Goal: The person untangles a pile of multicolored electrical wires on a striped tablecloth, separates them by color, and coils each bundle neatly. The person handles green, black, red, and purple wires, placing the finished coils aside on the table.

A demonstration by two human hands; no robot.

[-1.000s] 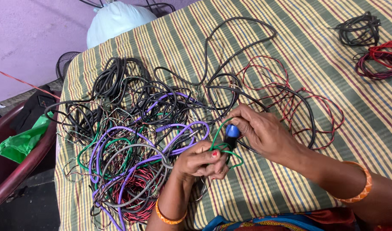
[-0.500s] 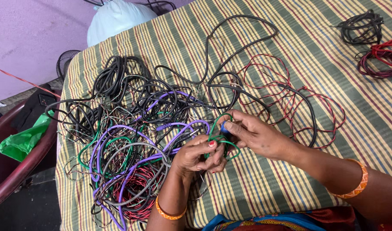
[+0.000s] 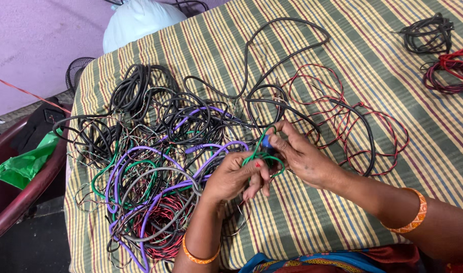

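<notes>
My left hand (image 3: 234,177) and my right hand (image 3: 302,156) meet over a green wire (image 3: 264,157) looped between them. A blue connector (image 3: 266,145) on that wire sits pinched in my right fingers, mostly hidden. My left fingers grip the green loop just below it. To the left lies a tangled heap of wires (image 3: 150,167) in black, purple, green, grey and red on the striped cloth (image 3: 312,217).
Loose red-and-black wire (image 3: 365,129) and a long black cable (image 3: 287,55) spread beyond my right hand. A black coil (image 3: 426,33) and a red coil (image 3: 451,68) sit at the far right. A white sack (image 3: 138,23), a small fan (image 3: 77,73) and a green bag (image 3: 24,164) lie off the cloth's left side.
Both hands have drawn closer together and slightly up toward the heap. The blue connector, plainly seen before, is now largely covered by my right fingers.
</notes>
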